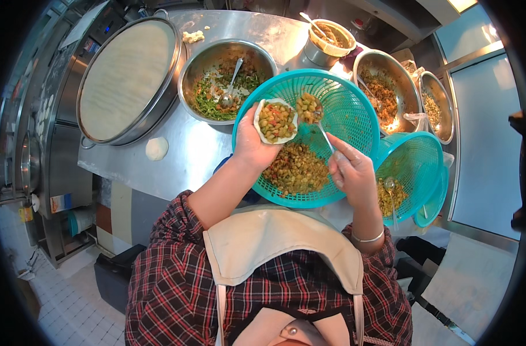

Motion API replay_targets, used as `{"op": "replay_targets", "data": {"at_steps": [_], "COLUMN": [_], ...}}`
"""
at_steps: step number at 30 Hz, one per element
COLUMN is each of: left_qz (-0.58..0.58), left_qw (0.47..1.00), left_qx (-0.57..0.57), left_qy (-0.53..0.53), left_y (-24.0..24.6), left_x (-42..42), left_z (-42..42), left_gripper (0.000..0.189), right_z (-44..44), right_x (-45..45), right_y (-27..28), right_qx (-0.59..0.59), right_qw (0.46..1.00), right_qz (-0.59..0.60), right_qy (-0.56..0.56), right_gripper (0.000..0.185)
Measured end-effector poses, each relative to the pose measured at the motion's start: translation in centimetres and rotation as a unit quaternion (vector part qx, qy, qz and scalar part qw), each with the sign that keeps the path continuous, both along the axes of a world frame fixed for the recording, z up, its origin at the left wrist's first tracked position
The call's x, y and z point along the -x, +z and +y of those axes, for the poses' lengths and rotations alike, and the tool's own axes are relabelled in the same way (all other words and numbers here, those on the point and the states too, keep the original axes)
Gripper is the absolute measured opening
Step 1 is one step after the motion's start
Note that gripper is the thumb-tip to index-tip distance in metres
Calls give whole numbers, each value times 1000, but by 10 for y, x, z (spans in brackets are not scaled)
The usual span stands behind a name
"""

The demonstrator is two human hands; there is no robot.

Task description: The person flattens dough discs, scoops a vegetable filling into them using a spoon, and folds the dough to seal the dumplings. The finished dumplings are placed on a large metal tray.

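On the palm of my left hand lies a round dough wrapper, its white rim curling up around a mound of diced vegetable filling. My right hand grips the handle of a metal spoon. The spoon's bowl carries a heap of the same filling and hangs just right of the wrapper. Both hands are over a large turquoise plastic colander. More diced filling is piled in the colander's near part. My left fingers are partly hidden beneath the wrapper.
A steel bowl of chopped greens with a spoon stands behind left. One dough ball lies beside a large round steamer. To the right are a smaller turquoise colander, steel bowls of filling and a yellow basket.
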State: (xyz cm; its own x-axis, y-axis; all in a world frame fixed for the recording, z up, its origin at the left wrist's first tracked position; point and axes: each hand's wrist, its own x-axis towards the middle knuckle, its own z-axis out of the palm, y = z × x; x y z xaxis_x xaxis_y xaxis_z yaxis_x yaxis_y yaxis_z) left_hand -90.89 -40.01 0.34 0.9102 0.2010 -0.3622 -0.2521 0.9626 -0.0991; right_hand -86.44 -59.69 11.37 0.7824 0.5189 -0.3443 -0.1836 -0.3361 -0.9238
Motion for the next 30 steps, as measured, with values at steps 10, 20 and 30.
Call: {"op": "replay_targets", "data": {"at_steps": [10, 20, 30], "left_qz": [-19, -17, -10], "left_qw": [1000, 1000, 1000], "left_qx": [-5, 8, 2], "left_qy": [9, -8, -6], "left_y": [18, 35, 25], "left_x": [-27, -21, -21], "left_z": [-5, -6, -13], "left_gripper": [39, 36, 36], "right_z": [26, 22, 21], "right_x": [30, 35, 35], "right_y": [-62, -63, -69], "right_qx": [71, 99, 111], "right_qw": [873, 844, 848], "right_qz": [-474, -518, -504], "right_qy": [93, 101, 119], "right_gripper": [54, 58, 58]}}
